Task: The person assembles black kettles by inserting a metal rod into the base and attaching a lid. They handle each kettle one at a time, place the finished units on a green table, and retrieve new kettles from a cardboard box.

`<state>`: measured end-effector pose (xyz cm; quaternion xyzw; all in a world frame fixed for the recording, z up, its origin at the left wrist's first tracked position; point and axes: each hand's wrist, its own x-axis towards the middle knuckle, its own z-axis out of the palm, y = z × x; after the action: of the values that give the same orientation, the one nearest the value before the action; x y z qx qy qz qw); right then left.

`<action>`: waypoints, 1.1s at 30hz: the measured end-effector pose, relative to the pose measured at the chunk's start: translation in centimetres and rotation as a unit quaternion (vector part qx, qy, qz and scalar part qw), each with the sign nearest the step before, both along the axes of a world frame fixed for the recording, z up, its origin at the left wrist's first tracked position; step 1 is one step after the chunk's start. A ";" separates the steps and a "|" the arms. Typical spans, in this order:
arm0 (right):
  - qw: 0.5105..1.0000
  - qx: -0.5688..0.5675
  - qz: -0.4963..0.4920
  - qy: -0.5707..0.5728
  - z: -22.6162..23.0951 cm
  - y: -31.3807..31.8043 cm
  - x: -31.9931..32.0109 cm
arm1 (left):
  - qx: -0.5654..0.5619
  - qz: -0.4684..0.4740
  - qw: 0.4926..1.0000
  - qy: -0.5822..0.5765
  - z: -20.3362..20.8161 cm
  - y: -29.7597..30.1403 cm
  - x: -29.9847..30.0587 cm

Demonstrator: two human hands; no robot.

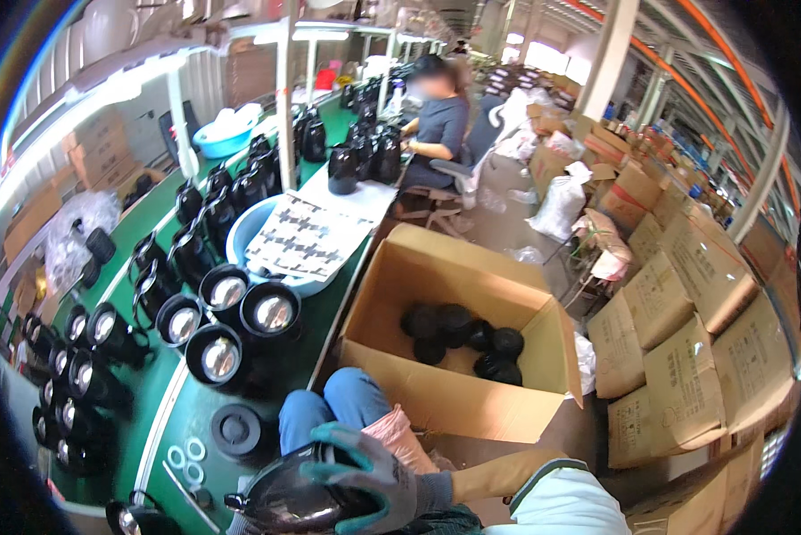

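In my lap lies a glossy black vacuum jug (284, 497) on its side. My right hand (369, 477), in a grey glove with teal fingertips, is wrapped over it from the right. Of my left hand only a possible bit of grey shows at the jug's far left end; its fingers are hidden. On the green table beside the jug are a round black part (237, 431), several white rings (177, 456) and a thin pale rod (191, 496). Open black jugs with shiny liners (215, 357) stand just beyond.
An open cardboard box (454, 388) with several black round parts (454, 323) stands right of the table. A blue basin (240, 227) carries a patterned sheet (307, 239). More jugs (84, 379) line the left. A person (440, 125) sits farther along; cartons (681, 379) are stacked right.
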<state>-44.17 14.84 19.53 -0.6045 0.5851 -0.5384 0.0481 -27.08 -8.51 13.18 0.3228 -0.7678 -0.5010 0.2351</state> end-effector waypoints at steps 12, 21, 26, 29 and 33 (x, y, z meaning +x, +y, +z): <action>0.994 0.015 0.065 0.085 0.6 -1.2 2.3 | -0.076 0.013 0.997 0.017 0.9 -0.2 0.7; 0.894 -0.118 0.366 0.232 10.4 -4.5 4.5 | -0.168 0.035 0.983 0.060 1.1 0.4 3.5; 0.974 -0.037 0.197 0.109 6.4 -5.3 1.2 | -0.318 0.038 0.944 0.082 3.1 0.9 5.1; 0.944 0.097 0.124 -0.290 4.1 -5.4 1.2 | -0.440 0.015 0.893 0.094 4.9 1.4 6.2; 0.928 0.159 0.137 -0.309 0.7 -6.3 -3.8 | -0.527 -0.021 0.848 0.045 5.4 1.2 6.2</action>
<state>-47.94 8.51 20.22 -0.4674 0.5303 -0.5866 0.3952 -20.84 -7.29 18.61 0.1117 -0.9117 -0.0397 0.3934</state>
